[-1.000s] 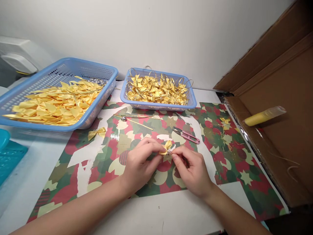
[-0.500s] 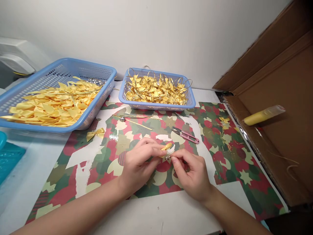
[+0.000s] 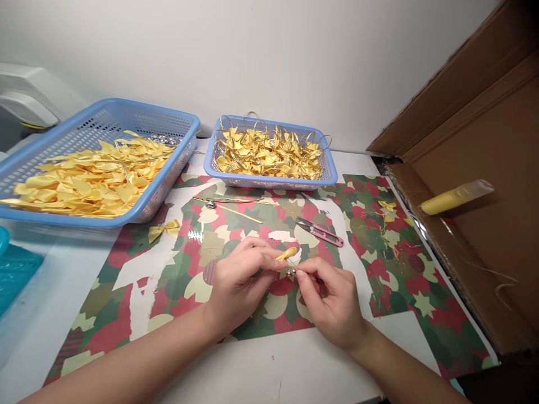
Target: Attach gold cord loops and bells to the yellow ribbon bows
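My left hand (image 3: 242, 275) is closed on a yellow ribbon bow (image 3: 288, 253), which sticks out past the fingertips. My right hand (image 3: 332, 297) pinches a small silver bell (image 3: 290, 273) or something thin fixed to it; the fingertips hide which. A fine strand runs between the bow and the right fingertips. Both hands hover close together over the patterned sheet (image 3: 193, 314). Beyond them lie pink-handled thread snips (image 3: 320, 232), apart from both hands. Farther left are another silver bell (image 3: 210, 204) with gold cords (image 3: 240, 213) and a loose yellow bow (image 3: 164, 230).
A large blue basket (image 3: 145, 210) on the left holds yellow bows, gold cords and silver bells. A smaller blue basket (image 3: 269, 182) at the back holds bows with looped cords. On the right, a cardboard box (image 3: 475, 140) has a yellow tube (image 3: 455, 199) sticking out. Thread scraps (image 3: 389, 244) lie nearby.
The bow has tilted slightly in my left fingers, and more of it shows. My right hand and the bell have shifted a little to the right.
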The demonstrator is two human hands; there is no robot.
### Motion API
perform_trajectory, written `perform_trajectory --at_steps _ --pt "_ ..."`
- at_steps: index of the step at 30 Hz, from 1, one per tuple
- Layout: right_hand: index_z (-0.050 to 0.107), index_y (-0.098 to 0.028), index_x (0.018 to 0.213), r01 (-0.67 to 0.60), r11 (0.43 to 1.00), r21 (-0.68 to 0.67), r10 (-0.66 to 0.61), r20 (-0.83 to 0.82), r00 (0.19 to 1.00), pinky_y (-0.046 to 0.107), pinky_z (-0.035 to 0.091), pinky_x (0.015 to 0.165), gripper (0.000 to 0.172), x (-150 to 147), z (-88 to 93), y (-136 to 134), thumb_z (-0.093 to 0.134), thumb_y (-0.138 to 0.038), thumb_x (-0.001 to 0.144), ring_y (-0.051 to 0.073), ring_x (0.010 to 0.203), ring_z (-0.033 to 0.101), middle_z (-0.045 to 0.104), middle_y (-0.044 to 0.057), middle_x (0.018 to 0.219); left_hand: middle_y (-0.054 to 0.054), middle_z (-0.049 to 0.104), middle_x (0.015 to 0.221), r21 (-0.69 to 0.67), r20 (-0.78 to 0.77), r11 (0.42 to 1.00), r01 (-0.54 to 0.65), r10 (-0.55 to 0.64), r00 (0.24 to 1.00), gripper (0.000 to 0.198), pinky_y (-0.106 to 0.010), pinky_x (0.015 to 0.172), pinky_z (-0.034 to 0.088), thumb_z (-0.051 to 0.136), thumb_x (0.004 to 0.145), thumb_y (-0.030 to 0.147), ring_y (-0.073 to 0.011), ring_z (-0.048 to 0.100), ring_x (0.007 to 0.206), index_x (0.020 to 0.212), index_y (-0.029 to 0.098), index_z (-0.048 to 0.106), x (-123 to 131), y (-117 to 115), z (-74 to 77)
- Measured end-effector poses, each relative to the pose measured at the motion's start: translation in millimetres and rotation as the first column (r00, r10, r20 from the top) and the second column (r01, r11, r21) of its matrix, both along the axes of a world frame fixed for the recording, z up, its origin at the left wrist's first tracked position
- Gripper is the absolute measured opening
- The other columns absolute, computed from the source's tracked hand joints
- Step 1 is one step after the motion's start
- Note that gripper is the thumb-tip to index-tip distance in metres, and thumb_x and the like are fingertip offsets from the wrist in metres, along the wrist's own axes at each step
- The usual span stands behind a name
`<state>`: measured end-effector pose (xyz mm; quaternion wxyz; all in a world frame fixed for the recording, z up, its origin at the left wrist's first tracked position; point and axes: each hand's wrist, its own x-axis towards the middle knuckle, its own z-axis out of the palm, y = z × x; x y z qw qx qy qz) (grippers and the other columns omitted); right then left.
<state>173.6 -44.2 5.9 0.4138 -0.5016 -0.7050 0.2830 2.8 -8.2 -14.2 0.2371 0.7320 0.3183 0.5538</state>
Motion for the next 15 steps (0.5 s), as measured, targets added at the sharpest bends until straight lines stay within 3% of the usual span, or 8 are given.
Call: perform_trajectory --at_steps 15 --pt "0.055 -0.018 0.075 -0.011 1.000 -0.014 0.011 0.020 1.000 0.020 0.030 0.043 0.017 1.7 -1.3 0.8 0.048 -0.010 0.088 0.007 0.043 0.035 0.040 -0.008 0.050 -0.002 0.072 0.077 0.010 -0.032 1.000 -0.004 0.004 0.999 0.021 -0.031 0.067 0.057 0.061 0.080 -0.003 -0.0135 0.060 0.072 0.081 0.018 0.064 0.8 0.2 -1.4"
